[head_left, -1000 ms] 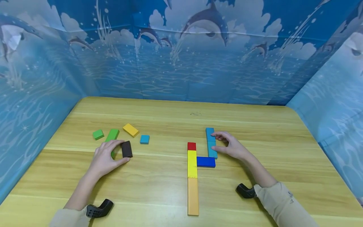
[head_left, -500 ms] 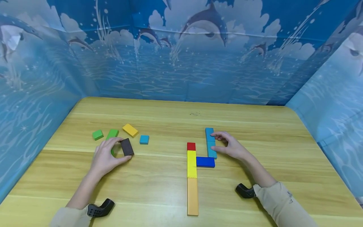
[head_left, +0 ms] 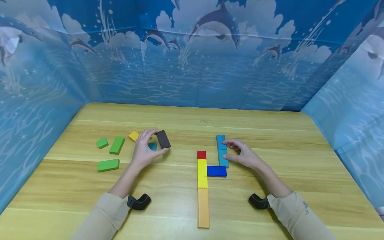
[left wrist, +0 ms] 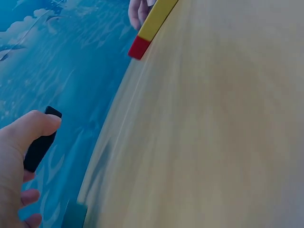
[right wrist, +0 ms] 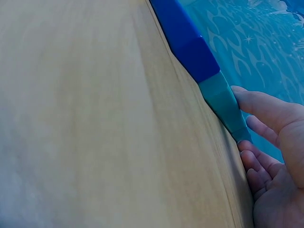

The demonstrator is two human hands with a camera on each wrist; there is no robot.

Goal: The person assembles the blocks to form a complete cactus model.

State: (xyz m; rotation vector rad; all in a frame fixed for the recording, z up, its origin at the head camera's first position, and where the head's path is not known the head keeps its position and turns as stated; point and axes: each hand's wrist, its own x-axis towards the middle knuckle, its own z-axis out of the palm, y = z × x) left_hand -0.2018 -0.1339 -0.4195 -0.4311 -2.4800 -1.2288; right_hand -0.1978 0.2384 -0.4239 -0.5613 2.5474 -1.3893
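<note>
The table (head_left: 255,125) has its far edge beyond both grips, open wood in between. The right hand (head_left: 244,155), thumb and fingertips apart, touches two light blue blocks (head_left: 221,150). The left hand (head_left: 144,151), cut off in its wrist view, is clamped on the dark block (head_left: 163,139) above the table. Behind that grip, an orange block (head_left: 133,135) and small blue block (head_left: 153,146) are partly hidden.

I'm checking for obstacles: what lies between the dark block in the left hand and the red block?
In the head view, just bare tabletop shows between the dark block in the left hand and the red block.
</note>
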